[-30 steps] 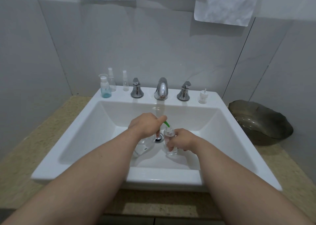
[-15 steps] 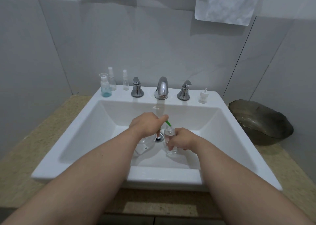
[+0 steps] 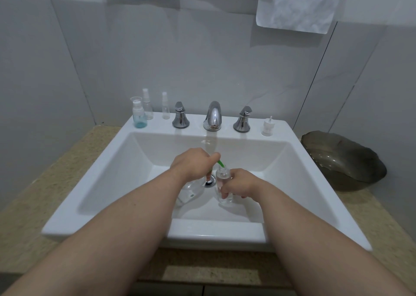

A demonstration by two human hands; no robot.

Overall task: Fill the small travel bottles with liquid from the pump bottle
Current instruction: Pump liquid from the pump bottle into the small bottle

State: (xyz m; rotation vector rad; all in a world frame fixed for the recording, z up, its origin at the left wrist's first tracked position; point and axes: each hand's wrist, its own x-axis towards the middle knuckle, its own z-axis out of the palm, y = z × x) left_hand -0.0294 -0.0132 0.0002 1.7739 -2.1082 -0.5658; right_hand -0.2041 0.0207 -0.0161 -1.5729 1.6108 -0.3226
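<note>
Unchanged from a second ago: left hand [image 3: 191, 164] curled over pump bottle [image 3: 189, 191] at 8 o'clock of drain [image 3: 209, 180], green spout [image 3: 221, 162] at mouth of small bottle [image 3: 222, 175] gripped by right hand [image 3: 240, 183] at 3 o'clock; filling presumably ongoing.

The left hand [image 3: 191, 162] and right hand [image 3: 240, 183] are bare, likewise the left forearm [image 3: 126, 223] and right forearm [image 3: 315, 228]

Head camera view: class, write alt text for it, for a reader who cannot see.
In a white sink, a person's left hand grips a clear pump bottle, its green spout at the mouth of a small travel bottle held by the right hand. Three more small bottles stand on the back ledge, left of chrome taps.
</note>
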